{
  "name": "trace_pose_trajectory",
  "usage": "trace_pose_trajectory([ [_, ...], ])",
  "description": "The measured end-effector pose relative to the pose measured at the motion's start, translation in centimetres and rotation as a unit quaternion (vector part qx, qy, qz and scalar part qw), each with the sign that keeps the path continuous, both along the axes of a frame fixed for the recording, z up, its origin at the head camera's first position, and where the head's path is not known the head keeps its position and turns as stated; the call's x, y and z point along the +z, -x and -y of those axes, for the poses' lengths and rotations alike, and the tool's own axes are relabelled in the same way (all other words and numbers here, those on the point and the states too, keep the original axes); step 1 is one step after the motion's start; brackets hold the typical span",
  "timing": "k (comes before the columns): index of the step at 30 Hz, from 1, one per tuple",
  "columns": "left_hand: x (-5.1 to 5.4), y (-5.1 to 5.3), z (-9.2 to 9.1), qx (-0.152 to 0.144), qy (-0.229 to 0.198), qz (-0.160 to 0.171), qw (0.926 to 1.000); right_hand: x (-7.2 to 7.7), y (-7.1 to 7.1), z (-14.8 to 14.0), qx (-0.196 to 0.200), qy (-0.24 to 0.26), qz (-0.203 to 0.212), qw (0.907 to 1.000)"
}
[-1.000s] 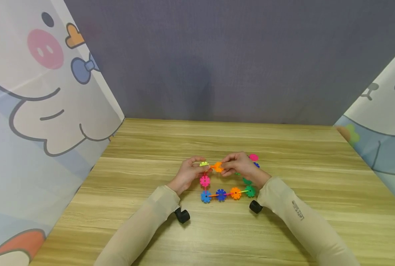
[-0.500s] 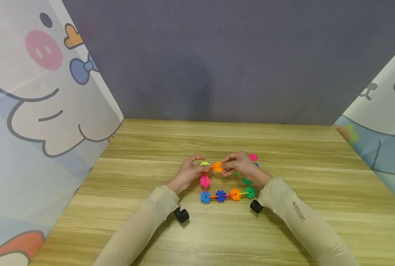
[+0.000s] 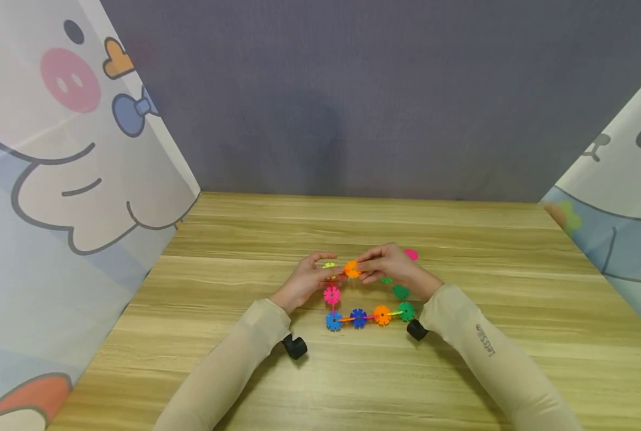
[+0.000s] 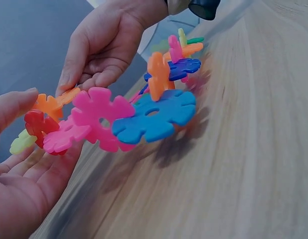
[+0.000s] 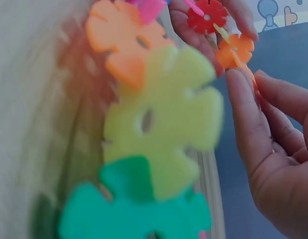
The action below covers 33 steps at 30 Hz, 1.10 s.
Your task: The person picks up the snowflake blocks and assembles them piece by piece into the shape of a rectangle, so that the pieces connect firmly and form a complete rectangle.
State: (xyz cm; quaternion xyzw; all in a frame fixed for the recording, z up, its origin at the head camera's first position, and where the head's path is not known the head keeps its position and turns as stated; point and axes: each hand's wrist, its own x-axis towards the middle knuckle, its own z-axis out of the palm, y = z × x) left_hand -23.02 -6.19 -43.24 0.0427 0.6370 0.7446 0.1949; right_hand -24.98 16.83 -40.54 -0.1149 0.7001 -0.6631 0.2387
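My right grip [image 3: 397,267]: shifted slightly upward in head view. Black wrist unit [image 3: 416,330] below right sleeve: shifted same way. Orange disc [image 3: 351,269] at right fingertips: displaced slightly left. Yellow disc [image 3: 329,267] at my left grip [image 3: 307,280]: likewise. Light green piece [image 3: 387,279] under right grip: more exposed. Far-side blue piece, earlier visible beyond right wrist: now hidden.

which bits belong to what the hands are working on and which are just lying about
Job in hand:
flower-disc chain
orange disc at right hand

Seemingly loose, though I can't rule out links:
pink disc beyond that hand
two farther green discs
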Motion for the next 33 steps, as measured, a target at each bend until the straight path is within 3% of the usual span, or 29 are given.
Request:
trace_pose_trajectory([
  [16,-0.3,-0.2,0.9,0.007,-0.008,-0.014,0.9998,0.2,0.2,-2.7,-0.001,-0.059,-0.032,0.9977],
  [33,-0.2,-0.4,1.5,0.005,-0.024,-0.025,0.9994,0.0,0.7,-4.3,-0.01,-0.159,-0.084,0.9836],
])
